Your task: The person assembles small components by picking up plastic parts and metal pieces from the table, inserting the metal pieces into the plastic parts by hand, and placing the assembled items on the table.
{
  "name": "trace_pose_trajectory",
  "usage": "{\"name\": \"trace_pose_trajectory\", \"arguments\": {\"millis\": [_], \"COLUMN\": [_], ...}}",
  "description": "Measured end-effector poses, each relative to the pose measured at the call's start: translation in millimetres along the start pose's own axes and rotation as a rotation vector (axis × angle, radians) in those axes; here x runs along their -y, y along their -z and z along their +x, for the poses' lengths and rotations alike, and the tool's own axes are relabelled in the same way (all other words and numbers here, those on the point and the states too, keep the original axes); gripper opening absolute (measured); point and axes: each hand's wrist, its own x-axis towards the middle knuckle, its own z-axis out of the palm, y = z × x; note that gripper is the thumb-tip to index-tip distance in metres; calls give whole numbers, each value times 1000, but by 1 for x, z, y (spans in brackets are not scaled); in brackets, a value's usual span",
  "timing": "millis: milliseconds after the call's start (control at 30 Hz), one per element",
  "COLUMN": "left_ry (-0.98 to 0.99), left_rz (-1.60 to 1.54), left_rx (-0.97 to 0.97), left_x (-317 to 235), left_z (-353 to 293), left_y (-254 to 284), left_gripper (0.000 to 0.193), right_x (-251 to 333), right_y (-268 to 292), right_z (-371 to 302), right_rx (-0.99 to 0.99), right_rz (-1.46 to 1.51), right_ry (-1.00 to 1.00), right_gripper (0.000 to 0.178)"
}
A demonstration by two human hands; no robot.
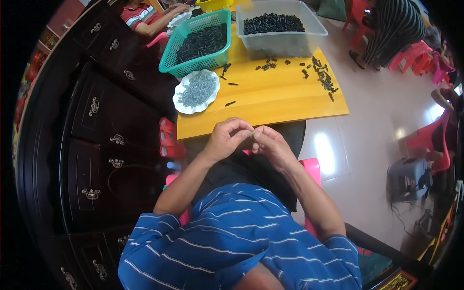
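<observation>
My left hand [228, 137] and my right hand [272, 145] meet fingertip to fingertip just off the near edge of the yellow table [270, 101]. Both are closed in a pinch on something too small and too covered to make out. Beyond my left hand, a white scalloped plate [182, 105] bears a heap of small clear pieces [199, 89]. One short black part [230, 103] lies between the plate and my hands, and another black part [233, 84] is a little farther off. A scatter of black parts [323, 75] covers the table's right side.
A green basket [166, 60] and a translucent bin [280, 46], both filled with black parts, stand at the table's far side. Dark drawers [106, 125] line the left. Another person's arm [162, 21] is at the far left; someone in stripes [394, 29] sits far right near red stools [411, 55].
</observation>
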Motion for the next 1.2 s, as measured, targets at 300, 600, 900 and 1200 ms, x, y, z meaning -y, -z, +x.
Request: {"name": "trace_pose_trajectory", "arguments": {"millis": [300,600,900,1200], "left_ry": [62,39,-34,-61], "left_rz": [50,169,223,267], "left_rx": [39,73,24,-10], "left_x": [-6,-8,-13,-6], "left_z": [0,0,1,-3], "left_y": [0,-3,-5,-16], "left_gripper": [9,11,14,14], "right_x": [-6,-9,-7,-14], "right_y": [1,-2,-1,-3], "right_z": [3,2,2,4], "right_rx": [-39,-128,-83,-95], "right_rz": [-57,-199,-163,-225], "right_ry": [65,236,172,236], "right_gripper": [15,13,11,15]}}
